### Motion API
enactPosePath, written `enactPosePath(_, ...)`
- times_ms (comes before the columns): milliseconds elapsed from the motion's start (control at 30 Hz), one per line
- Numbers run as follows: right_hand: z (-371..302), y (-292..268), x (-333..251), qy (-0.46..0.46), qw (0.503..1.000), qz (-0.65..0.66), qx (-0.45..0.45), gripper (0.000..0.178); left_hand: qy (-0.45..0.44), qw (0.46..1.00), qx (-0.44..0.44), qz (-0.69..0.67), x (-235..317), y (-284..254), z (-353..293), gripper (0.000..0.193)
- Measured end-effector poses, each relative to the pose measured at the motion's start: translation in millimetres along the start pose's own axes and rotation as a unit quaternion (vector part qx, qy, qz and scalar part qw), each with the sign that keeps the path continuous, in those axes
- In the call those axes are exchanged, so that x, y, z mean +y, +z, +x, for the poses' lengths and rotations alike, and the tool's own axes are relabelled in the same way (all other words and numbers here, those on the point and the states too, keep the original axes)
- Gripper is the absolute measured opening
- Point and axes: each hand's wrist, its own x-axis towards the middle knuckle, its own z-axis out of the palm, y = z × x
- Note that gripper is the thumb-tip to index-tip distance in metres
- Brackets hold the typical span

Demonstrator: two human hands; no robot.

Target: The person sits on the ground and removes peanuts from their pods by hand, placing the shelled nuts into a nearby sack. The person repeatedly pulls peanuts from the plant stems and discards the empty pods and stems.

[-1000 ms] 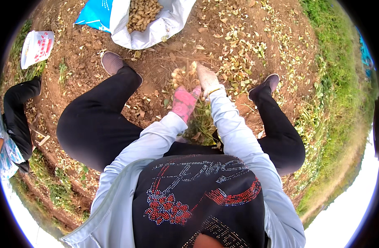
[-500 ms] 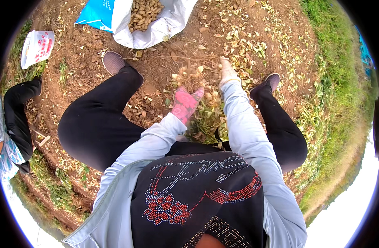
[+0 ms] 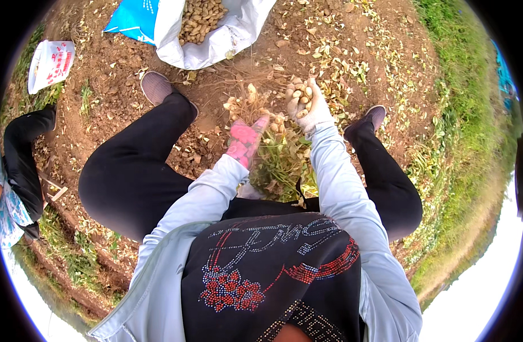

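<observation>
My left hand (image 3: 244,142), in a pink and red flowered glove, is closed round a peanut plant (image 3: 280,166). Its roots and several pods (image 3: 250,101) stick out beyond the fingers, while the leafy part hangs down between my legs. Just to the right, my right hand (image 3: 317,112) in a pale glove is turned palm up. Several loose peanuts (image 3: 301,96) lie cupped in that palm and fingers. The two hands are close together but apart, over the soil.
An open white sack (image 3: 233,35) of picked peanuts (image 3: 200,21) stands ahead, with a blue bag part (image 3: 130,21) beside it. A white bucket (image 3: 52,65) stands far left, near another person's leg (image 3: 28,148). Dry leaves litter the soil; green grass (image 3: 461,68) borders the right.
My right hand has turned palm up, and the peanuts in it now show. My left hand has shifted slightly left with the peanut plant.
</observation>
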Motion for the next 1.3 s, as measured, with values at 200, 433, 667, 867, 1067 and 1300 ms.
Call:
enactPosePath(200,4.6,-22.7,5.5,-0.020,0.991,-0.077,0.106,0.040,-0.055,0.997,0.058,-0.004,-14.8,10.0,8.0,0.042)
enactPosePath(433,16.6,121.0,21.5,-0.062,0.969,-0.151,-0.186,0.040,-0.047,0.995,0.068,0.056,-21.6,6.7,13.4,0.053)
enactPosePath(667,-5.1,84.6,3.2,-0.068,0.949,-0.290,-0.103,0.081,-0.011,0.974,-0.101,-0.202,-62.6,6.4,33.0,0.049)
enactPosePath(867,-16.7,31.7,0.9,-0.023,0.853,-0.521,-0.011,0.057,0.008,0.998,-0.018,-0.065,8.4,13.9,-14.2,0.049)
enactPosePath(1067,28.2,59.5,-0.3,-0.135,0.456,-0.877,-0.067,0.039,-0.118,0.985,0.102,0.070,33.0,-0.2,-47.4,0.041)
enactPosePath(1300,83.0,132.8,19.5,-0.131,0.259,-0.951,-0.110,0.041,-0.124,0.991,0.051,0.007,-29.0,-2.4,-27.2,0.068)
